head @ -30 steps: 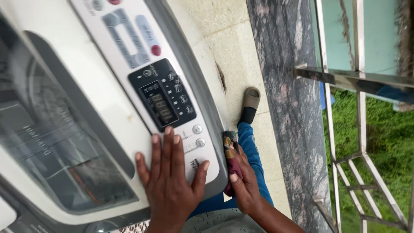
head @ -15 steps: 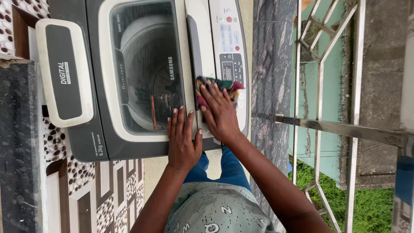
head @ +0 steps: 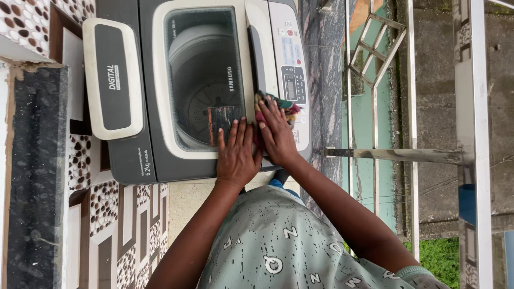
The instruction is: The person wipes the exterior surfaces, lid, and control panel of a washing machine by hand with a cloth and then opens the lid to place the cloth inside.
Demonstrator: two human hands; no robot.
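In the head view, a top-loading washing machine point(head: 176, 91) is seen from above, standing against a patterned tiled wall point(head: 107, 225) with a dark stone ledge point(head: 35, 171) to its far side. The left hand point(head: 235, 152) is laid flat on the machine's near edge, just beside the glass lid point(head: 206, 75), with the fingers spread and lying against the white surround; nothing is held in it, and the grip is open, the palm seemingly pressed down so that the body is steadied. The right hand point(head: 277, 134) is laid over a multicoloured cloth point(head: 284, 104), which is pinned flat against the top of the machine between the lid handle point(head: 258, 51) and the control panel point(head: 293, 80). The grip is not closed around the cloth; the fingers are stretched out over it so that it is kept pressed to the surface, as is suited to wiping. The two hands lie side by side, nearly touching. A metal railing point(head: 412, 155) is seen at the right, with a green wall and grass beyond it. The person's grey printed shirt point(head: 278, 246) fills the lower part of the view.
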